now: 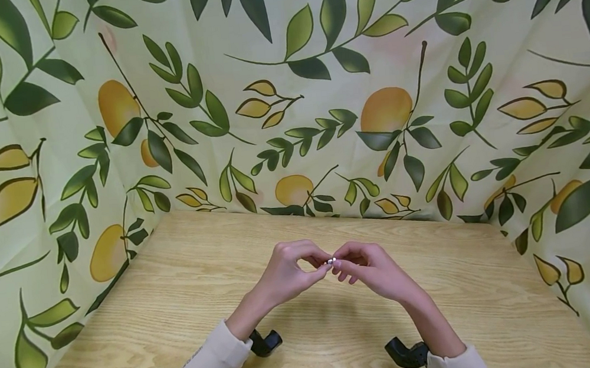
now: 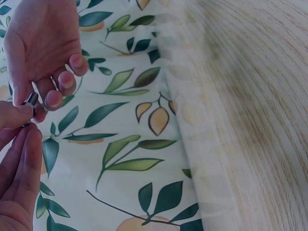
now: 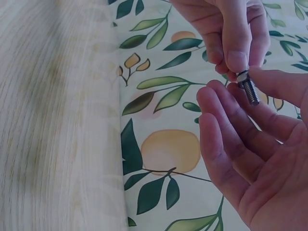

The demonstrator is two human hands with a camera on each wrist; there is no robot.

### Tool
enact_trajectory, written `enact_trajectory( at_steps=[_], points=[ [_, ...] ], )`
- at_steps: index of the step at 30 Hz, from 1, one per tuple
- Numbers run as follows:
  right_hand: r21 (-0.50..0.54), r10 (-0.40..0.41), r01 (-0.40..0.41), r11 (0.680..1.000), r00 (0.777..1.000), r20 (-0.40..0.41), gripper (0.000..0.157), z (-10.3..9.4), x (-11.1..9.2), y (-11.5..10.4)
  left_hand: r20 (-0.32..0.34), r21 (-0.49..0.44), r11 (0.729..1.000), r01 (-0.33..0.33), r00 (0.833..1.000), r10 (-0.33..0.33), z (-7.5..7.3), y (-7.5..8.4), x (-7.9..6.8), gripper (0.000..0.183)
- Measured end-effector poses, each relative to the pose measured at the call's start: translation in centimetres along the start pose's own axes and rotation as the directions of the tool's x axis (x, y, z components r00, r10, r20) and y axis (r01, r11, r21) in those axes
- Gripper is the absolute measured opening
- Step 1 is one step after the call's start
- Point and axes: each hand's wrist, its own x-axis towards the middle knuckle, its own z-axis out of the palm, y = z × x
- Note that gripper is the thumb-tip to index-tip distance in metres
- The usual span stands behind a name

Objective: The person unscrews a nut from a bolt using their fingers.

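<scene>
A small metal bolt (image 3: 251, 94) with a threaded shank is held between both hands above the table. My left hand (image 1: 286, 274) pinches one end of it between thumb and fingers, which hide that end. At the same place my right hand (image 1: 369, 268) holds thumb and index finger against a wider hexagonal collar, which looks like a nut (image 3: 243, 77), on the bolt. The bare threads point toward the right palm in the right wrist view. The other right fingers are loosely bent. In the left wrist view a dark bolt end shows beside the left thumb (image 2: 17, 115).
A light wood-grain table (image 1: 179, 313) lies under the hands. Cloth with leaves and orange fruit (image 1: 289, 119) hangs behind it and along both sides. Black curved wrist mounts (image 1: 408, 354) sit below each forearm.
</scene>
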Motion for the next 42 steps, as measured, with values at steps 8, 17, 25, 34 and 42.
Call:
enact_trajectory(
  at_steps=[8,17,25,34,42],
  points=[
    [-0.012,-0.010,0.009,1.000,1.000,-0.030,0.021,-0.02,-0.05,-0.03,-0.008,-0.007,1.000,-0.025,1.000,0.025,-0.02,-0.04,0.11,0.010],
    [0.002,-0.003,0.003,1.000,1.000,-0.014,0.024,-0.13,-0.05,-0.21,-0.003,-0.004,1.000,-0.031,1.000,0.031,-0.16,0.15,0.17,0.009],
    [0.012,-0.014,0.015,1.000,0.999,-0.043,0.018,-0.01,-0.11,-0.64,-0.004,-0.012,0.999,-0.032,0.999,0.032,-0.23,0.25,0.14,0.009],
    [0.002,-0.016,0.016,1.000,1.000,-0.012,0.023,-0.07,-0.15,-0.37,-0.002,-0.009,1.000,-0.030,1.000,0.030,-0.15,0.17,0.03,0.008],
    [-0.004,-0.031,0.031,1.000,0.999,-0.019,0.020,0.05,-0.22,-0.19,-0.008,-0.010,1.000,-0.026,1.000,0.026,-0.01,0.11,-0.03,0.009]
  ],
)
